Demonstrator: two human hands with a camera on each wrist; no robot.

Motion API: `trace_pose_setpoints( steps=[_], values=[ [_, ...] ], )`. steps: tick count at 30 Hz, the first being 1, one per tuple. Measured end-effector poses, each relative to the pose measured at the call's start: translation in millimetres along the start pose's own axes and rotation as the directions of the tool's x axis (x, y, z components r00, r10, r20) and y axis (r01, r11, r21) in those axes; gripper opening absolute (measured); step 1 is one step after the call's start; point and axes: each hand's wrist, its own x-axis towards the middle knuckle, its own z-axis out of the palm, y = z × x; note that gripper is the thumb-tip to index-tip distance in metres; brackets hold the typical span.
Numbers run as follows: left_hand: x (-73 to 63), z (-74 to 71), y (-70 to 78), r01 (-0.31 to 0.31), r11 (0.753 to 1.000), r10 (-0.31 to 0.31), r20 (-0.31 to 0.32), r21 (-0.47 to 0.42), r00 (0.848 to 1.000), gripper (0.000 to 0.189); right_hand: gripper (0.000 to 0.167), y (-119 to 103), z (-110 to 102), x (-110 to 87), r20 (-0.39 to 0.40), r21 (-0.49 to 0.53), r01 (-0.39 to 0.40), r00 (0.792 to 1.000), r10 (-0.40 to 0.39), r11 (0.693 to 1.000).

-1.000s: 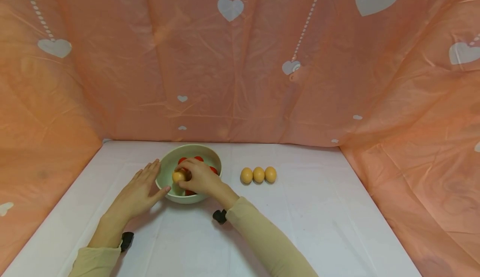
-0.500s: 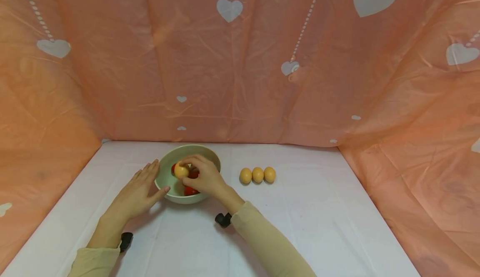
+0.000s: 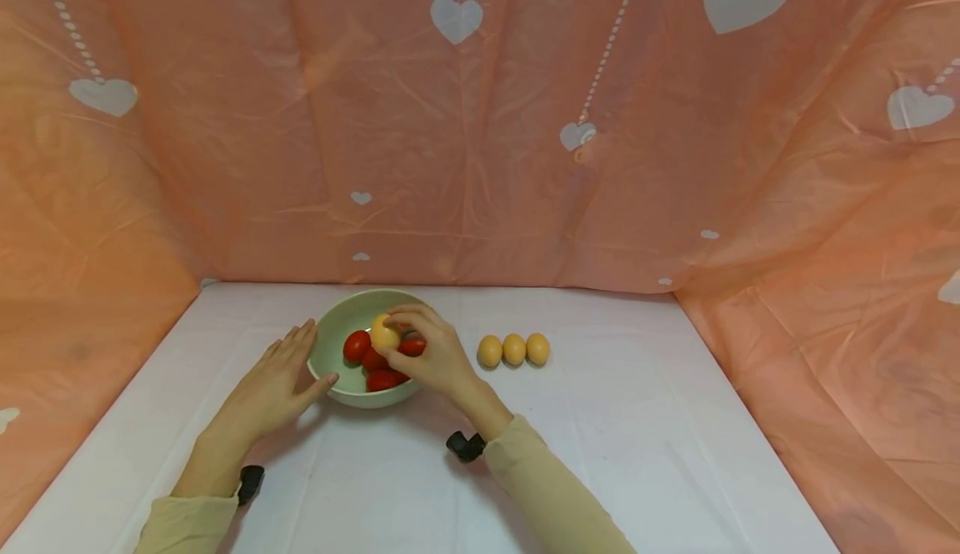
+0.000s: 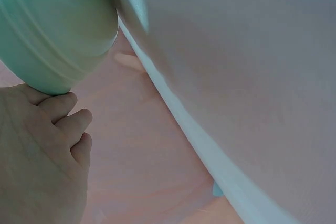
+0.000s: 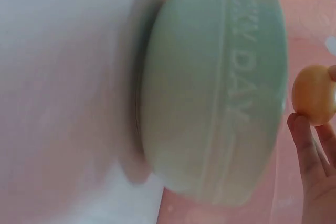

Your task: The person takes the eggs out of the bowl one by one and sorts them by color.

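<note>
A pale green bowl (image 3: 337, 379) stands on the table at centre-left, with several red tomatoes (image 3: 357, 346) inside. Over the bowl, my right hand (image 3: 431, 354) pinches a yellow egg (image 3: 386, 334) between thumb and fingers. In the right wrist view this egg (image 5: 314, 95) shows above rim level, at the fingertips. My left hand (image 3: 273, 387) lies against the bowl's left side, fingers extended and thumb at the near rim. The left wrist view shows these fingers (image 4: 73, 124) touching the bowl's outer wall (image 4: 58, 35). Part of the bowl's contents is hidden behind my right hand.
Three more yellow eggs (image 3: 513, 350) lie in a row on the white tablecloth (image 3: 637, 437), right of the bowl. An orange curtain (image 3: 465, 162) with white hearts closes off the back and sides. Black wrist cameras (image 3: 465, 446) sit under both wrists.
My right hand has lifted the egg from low in the bowl, and moved it up and to the right. More red tomatoes now show. The left hand has stayed at the bowl.
</note>
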Motion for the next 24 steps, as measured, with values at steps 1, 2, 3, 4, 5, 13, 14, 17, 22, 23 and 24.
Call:
trace_pose_setpoints(
  steps=[1,2,3,4,5,13,14,17,22,23,24],
  values=[
    [0.0,0.1,0.1,0.000,1.000,0.000,0.000,0.000,1.000,0.091,0.036,0.1,-2.5,-1.4,-0.012,0.006,0.005,1.000,-0.005,1.000],
    [0.0,0.2,0.2,0.001,1.000,-0.001,-0.001,0.000,1.000,0.091,0.035,0.2,-5.3,-2.9,-0.026,0.006,0.006,1.000,-0.006,1.000],
    [-0.3,0.3,0.4,0.004,1.000,-0.004,0.001,0.000,1.000,0.091,0.035,0.6,-8.0,-4.5,-0.038,0.011,0.004,0.999,-0.003,1.000],
    [-0.3,0.5,0.5,0.004,1.000,-0.004,0.000,-0.001,1.000,0.091,0.036,1.0,-10.8,-6.0,-0.050,0.013,0.000,0.999,0.000,1.000],
    [-0.2,0.5,0.7,0.005,1.000,-0.005,0.000,-0.002,1.000,0.091,0.036,1.8,-13.8,-7.6,-0.062,0.013,-0.001,0.998,0.002,1.000],
    [-0.2,0.5,1.9,0.007,1.000,-0.008,-0.005,-0.006,1.000,0.091,0.041,8.4,-39.9,-20.2,-0.143,-0.004,0.004,0.990,-0.005,1.000],
    [-0.1,0.5,2.0,0.007,1.000,-0.007,-0.006,-0.004,1.000,0.091,0.041,9.5,-43.3,-21.9,-0.149,-0.014,-0.003,0.989,0.001,1.000],
    [0.0,0.4,2.1,0.005,1.000,-0.005,-0.006,0.000,1.000,0.091,0.041,7.2,-54.1,-25.2,-0.172,-0.030,-0.029,0.985,0.023,0.999],
    [0.4,0.2,2.3,0.005,1.000,-0.005,-0.004,-0.005,1.000,0.091,0.037,-16.8,-74.3,-25.5,-0.212,-0.023,-0.052,0.976,0.046,0.998],
    [0.5,0.2,2.5,0.004,1.000,-0.004,-0.003,-0.006,1.000,0.091,0.037,-21.5,-78.1,-25.5,-0.220,-0.022,-0.054,0.974,0.048,0.998],
    [0.6,0.1,2.7,0.004,1.000,-0.004,-0.003,-0.007,1.000,0.091,0.038,-20.1,-80.9,-27.0,-0.224,-0.023,-0.063,0.973,0.057,0.998]
  ],
)
